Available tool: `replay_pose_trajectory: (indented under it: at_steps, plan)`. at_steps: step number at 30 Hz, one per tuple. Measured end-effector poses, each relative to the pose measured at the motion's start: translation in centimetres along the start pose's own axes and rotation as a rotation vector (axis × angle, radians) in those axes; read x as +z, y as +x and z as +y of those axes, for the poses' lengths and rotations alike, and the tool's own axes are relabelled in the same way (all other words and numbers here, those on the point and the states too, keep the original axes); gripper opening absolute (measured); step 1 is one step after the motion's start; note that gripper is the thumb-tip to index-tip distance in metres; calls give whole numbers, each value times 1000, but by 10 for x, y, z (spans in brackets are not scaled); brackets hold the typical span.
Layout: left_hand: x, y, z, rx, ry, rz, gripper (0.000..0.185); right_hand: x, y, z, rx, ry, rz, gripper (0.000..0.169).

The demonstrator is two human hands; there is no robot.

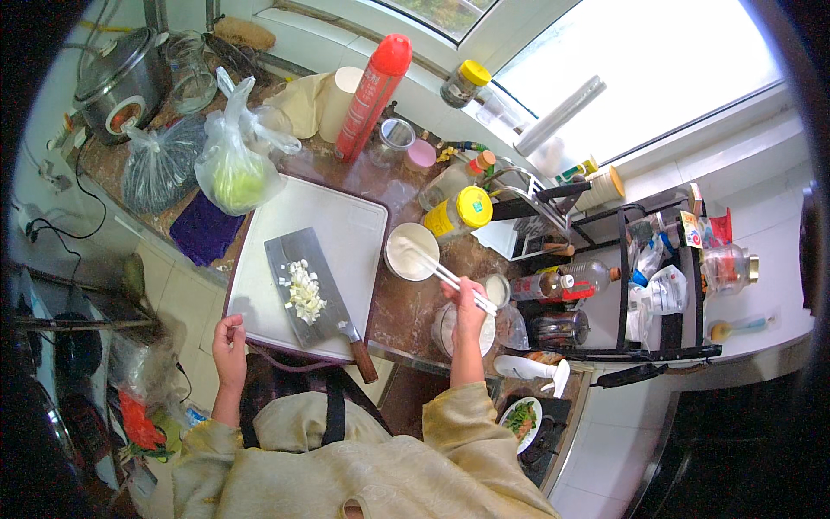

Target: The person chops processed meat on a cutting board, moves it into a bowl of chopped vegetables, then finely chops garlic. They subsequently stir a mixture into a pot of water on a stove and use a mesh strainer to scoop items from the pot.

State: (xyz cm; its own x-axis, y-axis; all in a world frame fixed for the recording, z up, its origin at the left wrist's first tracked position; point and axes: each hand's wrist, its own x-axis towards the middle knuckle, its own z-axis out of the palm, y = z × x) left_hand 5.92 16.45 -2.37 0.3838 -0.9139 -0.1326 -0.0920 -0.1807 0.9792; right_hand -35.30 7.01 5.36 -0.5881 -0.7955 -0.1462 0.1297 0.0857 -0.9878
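My right hand (468, 301) holds a pair of white chopsticks (447, 275), whose tips reach into a white bowl (413, 252) with pale contents. My left hand (229, 334) is near the front-left edge of a white cutting board (259, 285); its fingers are curled and nothing shows in them. On the board lies a cleaver (292, 250) with a wooden handle, and chopped white pieces (303, 295) rest on its blade. A container of white powder (447, 331) stands partly hidden behind my right forearm. Right beside the bowl is a jar with a yellow lid (473, 206).
Beyond the board stand a red spray can (373, 97), a knotted plastic bag with something green (237, 175) and a rice cooker (120, 84). To the right are bottles (587, 279), a black rack (622, 279), a white spray bottle (525, 367) and a plate of food (521, 422).
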Motion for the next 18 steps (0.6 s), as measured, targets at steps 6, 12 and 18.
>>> replay_pose_trajectory:
  at_steps: [6,12,18]
  plan:
    - [0,-2,-3,-28,28,-23,18,-6,-5,-2,6,-85,-157,17]
    - [1,0,-2,-26,22,-21,18,-2,-3,-16,105,-229,-164,16]
    - [0,0,3,-5,60,-18,20,15,-11,-21,-153,-150,-88,15]
